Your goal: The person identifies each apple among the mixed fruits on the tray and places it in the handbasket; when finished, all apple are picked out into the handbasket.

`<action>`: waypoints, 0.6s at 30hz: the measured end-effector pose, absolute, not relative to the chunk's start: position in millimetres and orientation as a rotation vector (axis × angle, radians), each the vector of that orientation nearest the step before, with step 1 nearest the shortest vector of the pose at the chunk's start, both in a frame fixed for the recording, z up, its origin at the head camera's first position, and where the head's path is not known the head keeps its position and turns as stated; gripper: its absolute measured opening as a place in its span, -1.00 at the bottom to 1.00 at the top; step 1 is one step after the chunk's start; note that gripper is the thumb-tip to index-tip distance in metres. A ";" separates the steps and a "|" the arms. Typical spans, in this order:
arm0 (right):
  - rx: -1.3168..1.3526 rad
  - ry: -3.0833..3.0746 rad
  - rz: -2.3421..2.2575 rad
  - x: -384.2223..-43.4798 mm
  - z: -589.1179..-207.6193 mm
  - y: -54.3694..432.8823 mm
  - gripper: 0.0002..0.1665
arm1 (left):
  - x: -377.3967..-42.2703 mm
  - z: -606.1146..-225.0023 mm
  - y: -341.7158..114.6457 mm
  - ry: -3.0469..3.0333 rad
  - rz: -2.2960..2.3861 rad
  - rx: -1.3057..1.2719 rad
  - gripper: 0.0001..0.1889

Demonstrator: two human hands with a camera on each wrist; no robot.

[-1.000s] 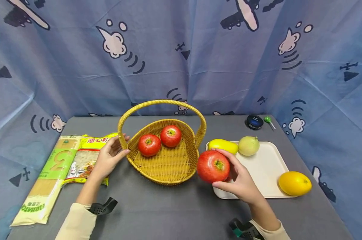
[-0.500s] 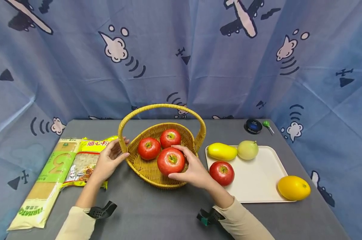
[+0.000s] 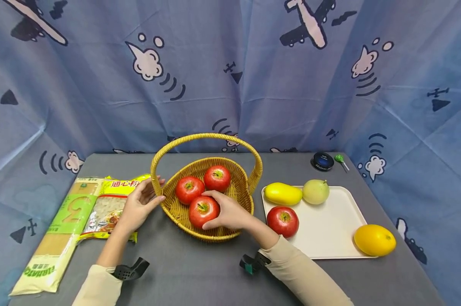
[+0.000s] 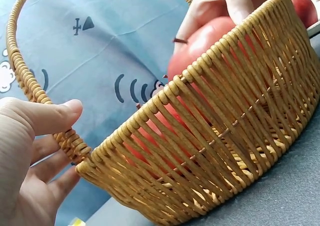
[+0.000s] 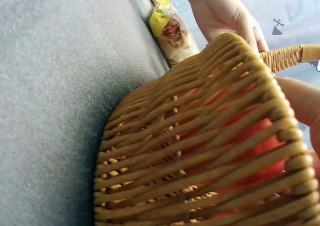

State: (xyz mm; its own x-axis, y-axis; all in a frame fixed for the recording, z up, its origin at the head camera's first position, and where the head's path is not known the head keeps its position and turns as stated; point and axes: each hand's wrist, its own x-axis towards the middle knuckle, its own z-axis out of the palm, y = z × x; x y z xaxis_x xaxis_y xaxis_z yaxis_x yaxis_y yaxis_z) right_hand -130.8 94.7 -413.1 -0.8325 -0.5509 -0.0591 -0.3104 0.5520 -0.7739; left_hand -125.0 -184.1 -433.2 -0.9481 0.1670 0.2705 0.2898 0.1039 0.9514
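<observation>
A yellow wicker basket [image 3: 234, 193] with a tall arched handle stands mid-table, with two red apples [image 3: 190, 190] lying side by side inside it. My right hand [image 3: 230, 211] grips a third apple [image 3: 204, 211] low inside the basket, near the front rim; thumb and fingers are round its sides. Whether this apple touches the basket floor is hidden. At the basket's left end, my left hand [image 3: 139, 206] holds the base of the handle [image 4: 70, 142], thumb on one side and fingers on the other. In the right wrist view, basket weave [image 5: 200, 151] covers most of the apples.
To the right lies a white tray [image 3: 337, 221] with another apple [image 3: 282, 221], a yellow mango-like fruit [image 3: 283, 194], a pale green fruit [image 3: 316, 191] and an orange-yellow fruit [image 3: 374, 240]. Noodle pack [image 3: 58, 229] and pasta bag [image 3: 108, 208] lie left. Behind are a round black case [image 3: 323, 161] and a green lollipop [image 3: 339, 158].
My right hand has carried its apple left from over the tray and down into the basket, beside the other two. My left hand has stayed at the handle.
</observation>
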 end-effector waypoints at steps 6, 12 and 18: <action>-0.745 2.500 -1.048 -133.6 -417.7 89.9 -0.05 | -125.9 -434.9 -183.9 -2.252 -1.994 -0.473 -0.46; -0.720 2.474 -1.023 -133.0 -417.3 86.3 -0.03 | -125.2 -436.2 -183.8 -2.243 -1.990 -0.483 -0.46; -0.662 2.451 -0.998 -133.5 -415.7 84.7 0.00 | -125.5 -435.3 -184.3 -2.238 -1.980 -0.483 -0.47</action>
